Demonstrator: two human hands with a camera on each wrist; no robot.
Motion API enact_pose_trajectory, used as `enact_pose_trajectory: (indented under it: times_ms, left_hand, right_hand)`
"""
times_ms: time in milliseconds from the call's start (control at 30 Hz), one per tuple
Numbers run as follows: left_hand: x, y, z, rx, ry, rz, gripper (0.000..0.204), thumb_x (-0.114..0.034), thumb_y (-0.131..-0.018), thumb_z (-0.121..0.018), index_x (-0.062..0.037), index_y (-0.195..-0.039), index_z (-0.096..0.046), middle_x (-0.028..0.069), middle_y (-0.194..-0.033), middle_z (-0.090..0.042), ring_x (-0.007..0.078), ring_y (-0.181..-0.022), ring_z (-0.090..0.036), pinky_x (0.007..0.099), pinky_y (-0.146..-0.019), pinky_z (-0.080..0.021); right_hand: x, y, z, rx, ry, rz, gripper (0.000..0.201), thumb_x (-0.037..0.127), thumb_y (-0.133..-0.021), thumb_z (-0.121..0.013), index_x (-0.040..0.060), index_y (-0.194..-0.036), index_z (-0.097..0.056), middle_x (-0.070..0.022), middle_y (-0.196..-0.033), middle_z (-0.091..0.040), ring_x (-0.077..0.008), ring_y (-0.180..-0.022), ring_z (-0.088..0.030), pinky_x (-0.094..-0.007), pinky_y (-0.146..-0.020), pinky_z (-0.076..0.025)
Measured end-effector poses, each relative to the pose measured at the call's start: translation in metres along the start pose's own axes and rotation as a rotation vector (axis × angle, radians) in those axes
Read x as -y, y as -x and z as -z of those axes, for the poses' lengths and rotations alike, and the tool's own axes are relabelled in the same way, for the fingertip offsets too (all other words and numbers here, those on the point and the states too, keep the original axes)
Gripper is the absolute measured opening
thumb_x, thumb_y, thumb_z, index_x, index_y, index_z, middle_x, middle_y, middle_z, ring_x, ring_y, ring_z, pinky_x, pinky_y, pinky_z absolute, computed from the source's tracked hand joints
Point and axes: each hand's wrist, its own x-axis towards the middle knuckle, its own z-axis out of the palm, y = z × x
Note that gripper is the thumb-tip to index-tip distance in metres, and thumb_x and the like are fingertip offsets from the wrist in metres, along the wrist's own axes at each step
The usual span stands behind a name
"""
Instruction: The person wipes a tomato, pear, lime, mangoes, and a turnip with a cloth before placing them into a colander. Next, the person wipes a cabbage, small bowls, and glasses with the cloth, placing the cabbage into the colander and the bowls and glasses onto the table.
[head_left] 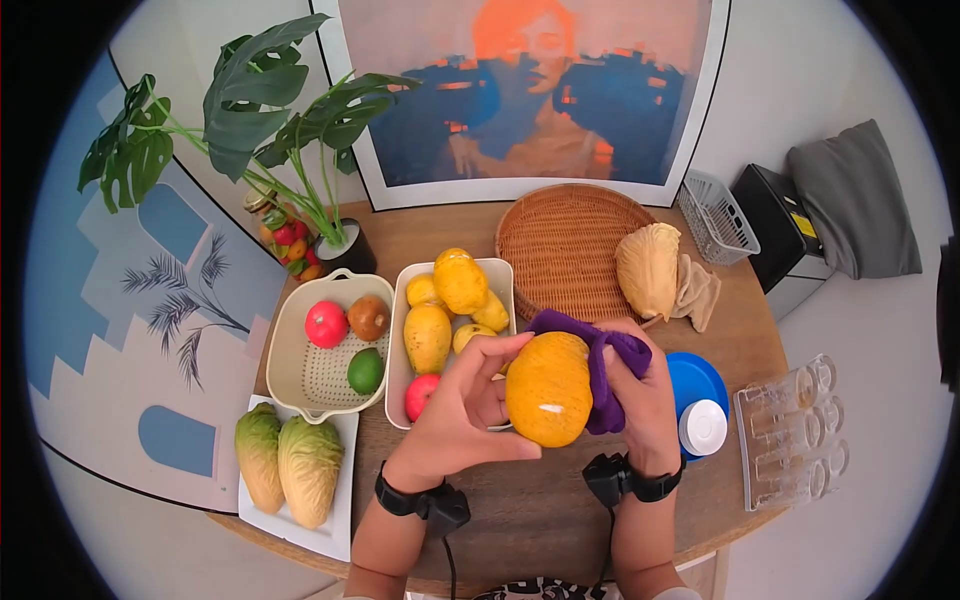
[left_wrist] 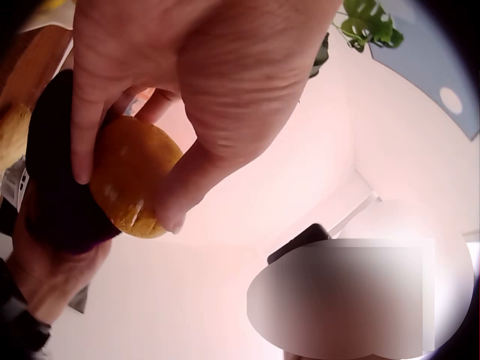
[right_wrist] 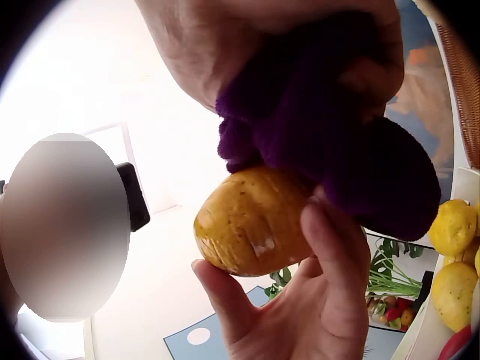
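Observation:
Over the front of the table, a plump yellow mango (head_left: 548, 390) with small dark specks is held up between both hands. My left hand (head_left: 450, 425) grips it from the left, thumb at its lower end and fingers at the upper edge. My right hand (head_left: 652, 405) holds a bunched purple cloth (head_left: 606, 375) against the mango's right side. In the right wrist view the cloth (right_wrist: 315, 112) lies on top of the mango (right_wrist: 255, 221), with the left fingertips around the other end. The left wrist view shows the mango (left_wrist: 135, 176) between left thumb and fingers.
Behind the hands stands a white bin (head_left: 506, 275) of yellow fruit, beside a cream colander (head_left: 300, 385) with several fruits. Cabbages lie on a white tray (head_left: 345, 470). Rightward are a wicker tray (head_left: 570, 245), another cabbage (head_left: 648, 270), a blue plate (head_left: 700, 375) and a glass rack (head_left: 745, 450).

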Motion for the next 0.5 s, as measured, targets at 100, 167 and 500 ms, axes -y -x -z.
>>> enact_pose_trajectory:
  times_ms: [100,167,500]
  left_hand:
    - [0.008,-0.001,0.0,-0.058,0.176,-0.032,0.084,0.002,-0.074,-0.08,-0.0019,-0.141,-0.031,0.0117,-0.144,-0.038,0.0236,-0.127,-0.05,0.0382,-0.105,-0.045]
    - [0.009,-0.002,-0.009,-0.126,0.123,-0.046,0.082,0.001,-0.076,-0.079,-0.0015,-0.141,-0.031,0.0118,-0.144,-0.039,0.0232,-0.127,-0.05,0.0381,-0.106,-0.044]
    - [0.009,-0.001,0.005,-0.221,-0.362,-0.127,0.079,-0.008,-0.077,-0.082,-0.0009,-0.14,-0.034,0.0123,-0.139,-0.044,0.0201,-0.125,-0.048,0.0362,-0.1,-0.043]
  right_hand:
    - [-0.007,-0.003,-0.004,-0.061,0.012,0.029,0.036,0.011,-0.092,-0.065,-0.0001,-0.124,-0.054,-0.004,-0.109,-0.061,-0.0091,-0.097,-0.056,-0.0255,-0.087,-0.047]
    - [-0.007,-0.002,-0.007,0.004,-0.014,0.027,0.042,0.012,-0.091,-0.066,-0.0005,-0.128,-0.051,-0.0053,-0.114,-0.06,-0.0103,-0.102,-0.056,-0.0265,-0.091,-0.046]
    - [-0.02,-0.004,-0.028,0.168,-0.074,0.024,0.091,0.025,-0.071,-0.085,-0.0008,-0.143,-0.035,-0.0108,-0.136,-0.049,-0.0187,-0.127,-0.046,-0.0337,-0.108,-0.036]
